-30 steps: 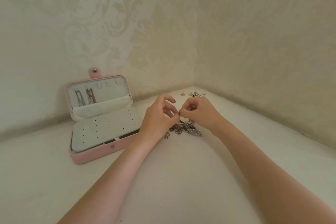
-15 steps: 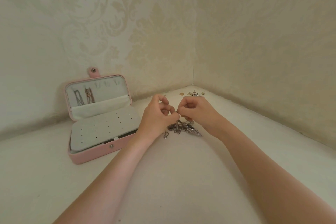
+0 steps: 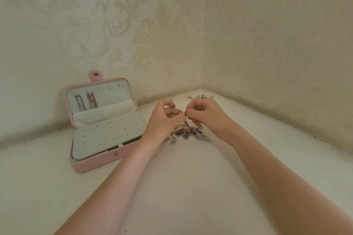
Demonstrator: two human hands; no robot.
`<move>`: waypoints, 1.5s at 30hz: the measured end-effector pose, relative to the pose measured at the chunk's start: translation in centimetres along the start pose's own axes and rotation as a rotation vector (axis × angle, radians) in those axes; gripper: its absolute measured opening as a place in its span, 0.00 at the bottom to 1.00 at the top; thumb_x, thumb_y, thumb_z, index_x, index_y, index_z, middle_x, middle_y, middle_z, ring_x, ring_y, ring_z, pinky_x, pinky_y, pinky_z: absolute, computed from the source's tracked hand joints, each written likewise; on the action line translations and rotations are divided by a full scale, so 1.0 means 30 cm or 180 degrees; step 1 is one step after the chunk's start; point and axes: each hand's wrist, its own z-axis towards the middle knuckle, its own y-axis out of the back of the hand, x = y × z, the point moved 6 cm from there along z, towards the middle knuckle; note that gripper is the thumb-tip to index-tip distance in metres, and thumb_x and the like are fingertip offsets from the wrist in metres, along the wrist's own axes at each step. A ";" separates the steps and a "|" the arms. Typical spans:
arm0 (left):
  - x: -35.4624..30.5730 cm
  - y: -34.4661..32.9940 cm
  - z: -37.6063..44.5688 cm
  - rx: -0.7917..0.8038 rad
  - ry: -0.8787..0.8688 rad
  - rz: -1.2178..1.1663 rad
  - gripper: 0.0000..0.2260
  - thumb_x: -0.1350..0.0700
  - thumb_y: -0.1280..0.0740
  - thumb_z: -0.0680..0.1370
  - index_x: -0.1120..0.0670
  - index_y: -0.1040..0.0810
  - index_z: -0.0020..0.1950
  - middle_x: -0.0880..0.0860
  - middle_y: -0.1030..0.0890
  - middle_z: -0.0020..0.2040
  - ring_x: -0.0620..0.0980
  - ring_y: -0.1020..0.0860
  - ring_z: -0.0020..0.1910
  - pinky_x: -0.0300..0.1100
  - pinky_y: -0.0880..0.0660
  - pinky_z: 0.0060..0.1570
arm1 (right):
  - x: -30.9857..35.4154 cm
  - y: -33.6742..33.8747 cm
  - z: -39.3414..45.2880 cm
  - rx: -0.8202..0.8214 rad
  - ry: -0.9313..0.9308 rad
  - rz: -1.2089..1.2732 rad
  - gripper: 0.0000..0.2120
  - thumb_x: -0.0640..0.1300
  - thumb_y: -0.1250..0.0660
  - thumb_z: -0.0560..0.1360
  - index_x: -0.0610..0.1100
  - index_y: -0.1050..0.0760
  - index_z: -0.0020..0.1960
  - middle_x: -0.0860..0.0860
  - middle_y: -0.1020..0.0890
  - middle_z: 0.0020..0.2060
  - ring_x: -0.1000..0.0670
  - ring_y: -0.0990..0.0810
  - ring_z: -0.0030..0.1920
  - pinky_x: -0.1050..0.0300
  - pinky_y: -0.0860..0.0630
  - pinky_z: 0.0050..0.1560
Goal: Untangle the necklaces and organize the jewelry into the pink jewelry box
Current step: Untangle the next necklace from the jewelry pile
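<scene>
At the frame's center, my left hand point(image 3: 163, 120) and right hand point(image 3: 205, 115) pinch strands of a tangled pile of necklaces point(image 3: 188, 133) on the white surface point(image 3: 191, 187). The open pink jewelry box point(image 3: 104, 126) sits at center left.

Two walls point(image 3: 267, 34) are seen — they meet in a corner point(image 3: 202, 63) behind the middle. Both are covered in pale cream wallpaper point(image 3: 107, 15), and big leafy swirls are printed on it in a slightly lighter shade. A thin dark line is seen where the walls join at the bottom. Below them, a flat white surface point(image 3: 181, 187) is spread out toward the front — it looks soft and a bit dull. The whole place is lit by gentle, even light, and only faint shadows are cast along the bottom of the walls.
</scene>
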 end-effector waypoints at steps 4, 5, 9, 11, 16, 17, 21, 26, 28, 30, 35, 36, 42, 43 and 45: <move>-0.002 0.008 0.006 -0.0140 -0.0166 0.0029 0.12 0.66 0.34 0.73 0.51 0.33 0.45 0.48 0.22 0.36 0.43 0.30 0.31 0.33 0.30 0.32 | -0.026 -0.010 0.003 -0.0018 -0.0360 0.0421 0.11 0.32 0.37 0.73 0.40 0.28 0.33 0.50 0.28 0.26 0.53 0.32 0.28 0.64 0.35 0.30; -0.010 0.008 0.006 -0.0186 -0.0366 0.0329 0.13 0.66 0.33 0.72 0.50 0.34 0.44 0.47 0.23 0.36 0.43 0.31 0.30 0.34 0.31 0.32 | -0.034 -0.011 0.001 -0.0021 -0.0471 0.0416 0.11 0.33 0.37 0.73 0.40 0.28 0.32 0.50 0.28 0.25 0.53 0.33 0.27 0.63 0.35 0.29; -0.028 -0.005 -0.002 -0.0287 -0.0801 0.1221 0.15 0.63 0.32 0.69 0.48 0.36 0.40 0.45 0.25 0.32 0.40 0.34 0.26 0.32 0.36 0.29 | -0.039 -0.013 -0.006 -0.0093 -0.0529 0.0248 0.12 0.33 0.36 0.73 0.40 0.28 0.31 0.51 0.29 0.24 0.54 0.33 0.25 0.66 0.36 0.26; -0.019 0.008 0.005 -0.0355 -0.0538 0.0867 0.14 0.64 0.32 0.70 0.50 0.35 0.41 0.45 0.26 0.31 0.38 0.34 0.24 0.30 0.35 0.27 | -0.026 -0.014 -0.004 -0.0121 -0.0373 0.0305 0.12 0.32 0.37 0.73 0.40 0.28 0.31 0.50 0.29 0.24 0.54 0.33 0.25 0.66 0.36 0.26; 0.011 0.012 0.009 -0.0313 -0.0020 -0.0279 0.11 0.64 0.33 0.71 0.52 0.34 0.44 0.48 0.26 0.34 0.45 0.33 0.28 0.37 0.34 0.34 | -0.017 -0.034 -0.002 -0.0038 -0.0238 0.0606 0.11 0.31 0.38 0.74 0.40 0.27 0.33 0.50 0.28 0.26 0.54 0.32 0.27 0.64 0.35 0.30; 0.010 0.012 0.009 -0.0333 -0.0054 -0.0368 0.12 0.63 0.33 0.70 0.52 0.34 0.43 0.48 0.26 0.33 0.46 0.34 0.28 0.39 0.35 0.34 | -0.018 -0.042 -0.002 -0.0012 -0.0253 0.0694 0.11 0.32 0.38 0.74 0.39 0.27 0.34 0.50 0.28 0.27 0.54 0.32 0.27 0.64 0.35 0.30; -0.003 0.016 0.009 -0.0411 -0.0183 -0.0609 0.10 0.60 0.34 0.67 0.52 0.34 0.42 0.45 0.27 0.30 0.45 0.32 0.28 0.40 0.35 0.34 | -0.023 -0.064 0.000 0.0100 -0.0377 0.1133 0.08 0.32 0.39 0.75 0.38 0.27 0.37 0.48 0.27 0.29 0.54 0.31 0.29 0.64 0.34 0.30; 0.006 0.018 0.010 -0.0285 -0.0152 -0.0562 0.09 0.59 0.35 0.67 0.51 0.33 0.43 0.48 0.26 0.34 0.47 0.32 0.30 0.42 0.34 0.37 | -0.019 -0.054 -0.003 0.0227 -0.0388 0.1251 0.07 0.32 0.37 0.75 0.37 0.26 0.39 0.47 0.25 0.32 0.55 0.28 0.30 0.64 0.30 0.33; 0.009 0.015 0.008 -0.0223 -0.0089 -0.0503 0.10 0.57 0.35 0.66 0.51 0.33 0.44 0.49 0.26 0.35 0.47 0.32 0.30 0.41 0.34 0.36 | -0.014 -0.046 -0.003 0.0210 -0.0336 0.1169 0.06 0.31 0.37 0.75 0.37 0.25 0.40 0.46 0.24 0.33 0.55 0.26 0.30 0.65 0.29 0.33; 0.011 0.013 0.010 -0.0173 -0.0044 -0.0513 0.11 0.57 0.35 0.65 0.51 0.33 0.44 0.48 0.25 0.35 0.47 0.31 0.31 0.41 0.34 0.37 | -0.013 -0.036 -0.002 0.0165 -0.0327 0.1145 0.06 0.30 0.36 0.74 0.38 0.26 0.41 0.47 0.24 0.32 0.54 0.25 0.30 0.64 0.28 0.35; 0.016 0.013 0.011 -0.0083 0.0007 -0.0481 0.11 0.61 0.34 0.68 0.52 0.33 0.45 0.47 0.24 0.33 0.48 0.30 0.34 0.40 0.34 0.37 | -0.001 -0.018 -0.002 0.0184 -0.0246 0.0827 0.08 0.29 0.33 0.72 0.40 0.27 0.42 0.44 0.22 0.33 0.52 0.24 0.31 0.64 0.26 0.35; 0.015 0.013 0.011 -0.0083 0.0000 -0.0453 0.10 0.64 0.35 0.71 0.52 0.33 0.45 0.48 0.23 0.33 0.48 0.29 0.34 0.39 0.33 0.37 | 0.002 -0.015 -0.003 0.0199 -0.0236 0.0763 0.08 0.29 0.32 0.72 0.40 0.27 0.42 0.44 0.22 0.33 0.52 0.24 0.31 0.64 0.26 0.35; 0.008 0.006 0.005 -0.0055 0.0000 -0.0369 0.09 0.66 0.37 0.74 0.52 0.32 0.44 0.46 0.24 0.31 0.47 0.29 0.34 0.39 0.32 0.39 | -0.005 -0.005 0.000 0.0180 -0.0300 0.0856 0.11 0.27 0.33 0.71 0.41 0.30 0.40 0.45 0.23 0.32 0.50 0.26 0.31 0.64 0.26 0.35; 0.011 0.006 0.005 -0.0064 0.0019 -0.0320 0.09 0.65 0.36 0.73 0.52 0.32 0.44 0.46 0.24 0.32 0.47 0.29 0.34 0.40 0.32 0.40 | -0.006 -0.005 0.000 0.0174 -0.0317 0.0905 0.12 0.27 0.33 0.71 0.41 0.31 0.40 0.44 0.23 0.32 0.50 0.26 0.30 0.64 0.27 0.34; 0.014 0.007 0.007 -0.0085 0.0035 -0.0194 0.09 0.61 0.33 0.69 0.51 0.31 0.43 0.47 0.24 0.33 0.46 0.30 0.33 0.39 0.32 0.40 | -0.007 -0.004 0.000 0.0135 -0.0350 0.0959 0.13 0.25 0.34 0.70 0.42 0.32 0.40 0.43 0.24 0.33 0.52 0.26 0.27 0.64 0.27 0.32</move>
